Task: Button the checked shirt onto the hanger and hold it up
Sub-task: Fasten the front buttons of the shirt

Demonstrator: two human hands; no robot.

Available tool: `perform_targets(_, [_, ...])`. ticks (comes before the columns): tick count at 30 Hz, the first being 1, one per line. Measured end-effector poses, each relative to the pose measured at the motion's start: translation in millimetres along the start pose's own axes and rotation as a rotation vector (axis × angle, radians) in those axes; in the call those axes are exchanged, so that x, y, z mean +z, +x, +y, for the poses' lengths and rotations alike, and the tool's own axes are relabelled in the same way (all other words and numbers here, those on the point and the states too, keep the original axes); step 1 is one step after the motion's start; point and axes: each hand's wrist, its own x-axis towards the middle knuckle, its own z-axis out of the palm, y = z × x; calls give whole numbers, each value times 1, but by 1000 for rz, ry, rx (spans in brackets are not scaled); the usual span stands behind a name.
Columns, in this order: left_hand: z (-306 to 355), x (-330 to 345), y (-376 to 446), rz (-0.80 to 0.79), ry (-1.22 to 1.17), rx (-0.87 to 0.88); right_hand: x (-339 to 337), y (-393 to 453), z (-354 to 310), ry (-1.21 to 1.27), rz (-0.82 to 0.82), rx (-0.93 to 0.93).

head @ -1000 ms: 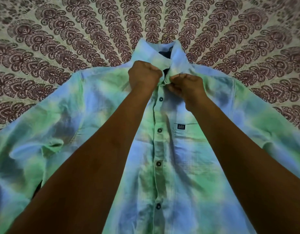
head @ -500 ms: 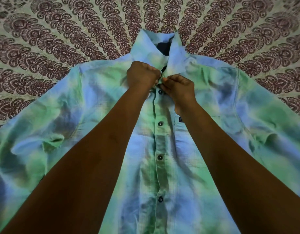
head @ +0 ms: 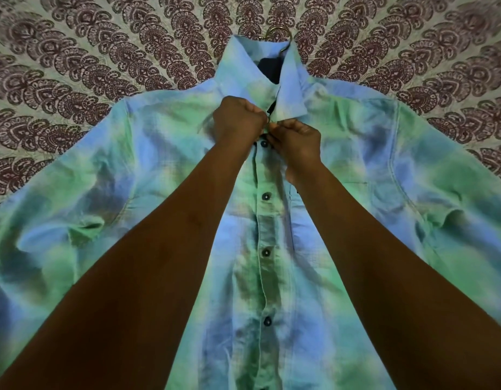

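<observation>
Soft, light green-and-blue cloth, the checked shirt (head: 342, 192) lies flat on the patterned bedspread (head: 74, 66). The left hand (head: 238, 119) and right hand (head: 297, 140) pinch its placket below the collar; lifting suits the hanger hook (head: 278, 30).

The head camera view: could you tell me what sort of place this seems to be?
Probably a home bedroom, though I can't be sure: a block-printed cotton spread fills the whole background like a bedsheet, and the checked shirt lies flat on it with a hanger hook above the collar.
</observation>
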Motion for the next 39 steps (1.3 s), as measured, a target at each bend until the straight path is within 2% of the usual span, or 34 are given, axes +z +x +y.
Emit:
perform_targets(4, [-1,-1,2,-10,14,-42,0,1,-4,-10,13,59])
perform_targets(9, [17,-11,-7,-214,-85,-131,-4,2,-13,122,-16,139])
perform_targets(14, [18,-12,-7,-250,-139,-210,-7,2,-7,98,-47,88])
perform_targets(20, [13,-10,-8,-210,-145,-164,-7,3,-1,28,-75,-3])
perform_targets(23, [12,-8,-4,-206,-76,-134,-7,2,0,24,-75,-24])
perform_targets(27, [6,-7,-9,-170,128,57,-4,0,0,61,-52,-7])
perform_targets(30, [-5,-10,-14,-211,50,52,-3,0,-1,70,-22,4])
perform_targets(33, [-5,-13,-10,-279,-135,-10,-3,2,2,-7,-1,-13])
perform_targets(34, [-3,-12,-8,-284,-133,-30,-3,2,3,-42,3,-29])
perform_targets(39, [4,-2,5,-240,126,69,-1,3,2,-14,16,3])
